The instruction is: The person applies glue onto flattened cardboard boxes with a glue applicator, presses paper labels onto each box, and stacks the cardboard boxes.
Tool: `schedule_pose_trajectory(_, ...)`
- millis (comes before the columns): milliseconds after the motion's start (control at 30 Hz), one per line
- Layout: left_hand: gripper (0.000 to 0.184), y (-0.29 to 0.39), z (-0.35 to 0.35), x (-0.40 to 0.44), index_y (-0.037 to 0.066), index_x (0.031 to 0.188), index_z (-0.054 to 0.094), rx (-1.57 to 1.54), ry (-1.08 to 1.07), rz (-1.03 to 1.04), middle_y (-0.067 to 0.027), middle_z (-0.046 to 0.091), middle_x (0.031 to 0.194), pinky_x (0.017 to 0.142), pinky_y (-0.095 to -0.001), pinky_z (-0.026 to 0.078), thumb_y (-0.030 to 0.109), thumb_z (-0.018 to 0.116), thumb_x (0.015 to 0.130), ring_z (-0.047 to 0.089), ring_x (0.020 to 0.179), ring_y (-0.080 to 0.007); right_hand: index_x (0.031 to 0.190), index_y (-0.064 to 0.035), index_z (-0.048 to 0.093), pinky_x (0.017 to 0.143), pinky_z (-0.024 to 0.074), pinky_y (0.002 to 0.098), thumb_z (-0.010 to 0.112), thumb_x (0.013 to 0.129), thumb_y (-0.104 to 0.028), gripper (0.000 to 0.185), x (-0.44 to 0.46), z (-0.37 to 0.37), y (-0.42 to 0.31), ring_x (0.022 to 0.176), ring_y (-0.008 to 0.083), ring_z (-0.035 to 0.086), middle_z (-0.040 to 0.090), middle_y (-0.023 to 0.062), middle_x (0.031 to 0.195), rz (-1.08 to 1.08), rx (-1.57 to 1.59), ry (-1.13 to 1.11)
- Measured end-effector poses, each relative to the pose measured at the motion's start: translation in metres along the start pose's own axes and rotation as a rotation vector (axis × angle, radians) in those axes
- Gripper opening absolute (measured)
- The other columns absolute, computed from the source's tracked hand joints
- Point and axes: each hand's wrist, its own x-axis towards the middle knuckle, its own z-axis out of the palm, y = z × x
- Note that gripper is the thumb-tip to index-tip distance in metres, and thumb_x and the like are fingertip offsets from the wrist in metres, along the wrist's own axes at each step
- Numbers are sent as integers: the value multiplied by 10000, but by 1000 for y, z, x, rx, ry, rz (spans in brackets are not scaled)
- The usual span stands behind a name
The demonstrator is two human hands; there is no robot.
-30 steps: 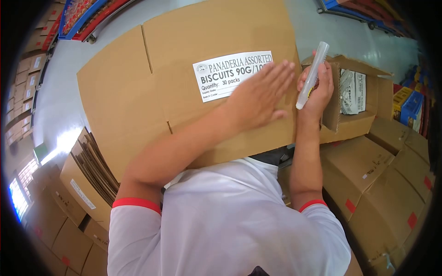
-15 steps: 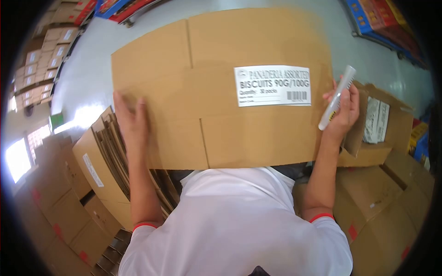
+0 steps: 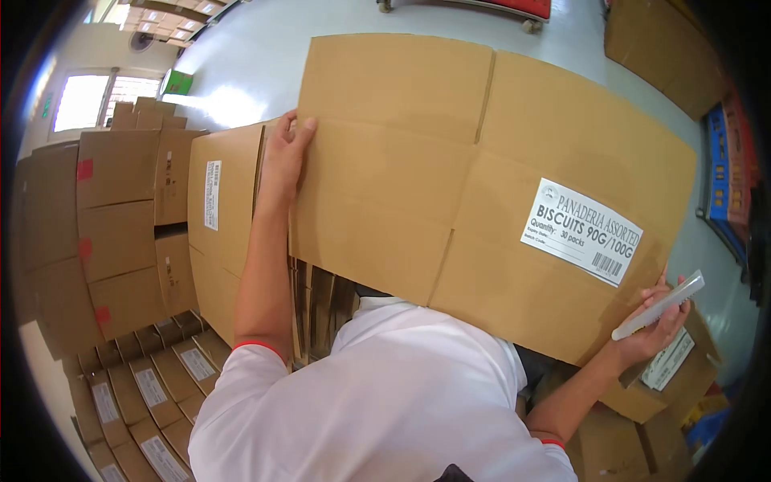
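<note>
A flattened cardboard box (image 3: 385, 177) lies tilted in front of my body, its label (image 3: 582, 233) reading Panaderia Assorted Biscuits 90G/100G. My left hand (image 3: 287, 157) is closed on its left edge, thumb on the face and the other fingers behind. At the lower right corner, my right hand (image 3: 654, 331) is wrapped round a whitish stick-like tube (image 3: 658, 305); its exact kind is unclear. Fingers of that hand also reach to the board's edge, though their grip there is partly hidden. Beside my right hand stands an open carton (image 3: 699, 365) with a stack of printed labels (image 3: 668, 359) in it.
More flattened boxes (image 3: 225, 193) stand upright at my left. Beyond them are stacked closed cartons (image 3: 116, 213), with labelled cartons (image 3: 152, 386) lower down. A red wheeled trolley (image 3: 514, 6) is ahead, and blue and red crates (image 3: 719, 161) stand at the right.
My view has swung left, so the board appears farther right and tilted down to the right. Both hands stay at its edges, the tube still in my right hand.
</note>
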Motion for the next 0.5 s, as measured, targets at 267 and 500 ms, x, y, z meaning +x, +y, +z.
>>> schedule_pose_trajectory(267, 591, -9, -136, -30, 124, 1581, 488, 24, 380, 18, -115, 684, 1369, 1016, -320, 538, 216, 692, 1034, 650, 1219, -156, 1329, 159, 480, 1231, 308, 647, 508, 1043, -270, 517, 12, 61, 24, 647, 180, 543, 493, 80, 651, 333, 276, -264)
schedule_pose_trajectory(500, 579, -49, -229, -56, 104, 1570, 500, -73, 596, 172, -82, 547, 1554, 1100, -362, 488, 321, 659, 1057, 565, 1349, -217, 1321, 161, 482, 1255, 317, 590, 506, 1051, -245, 488, 6, 73, 38, 648, 177, 571, 493, 86, 642, 381, 280, -225)
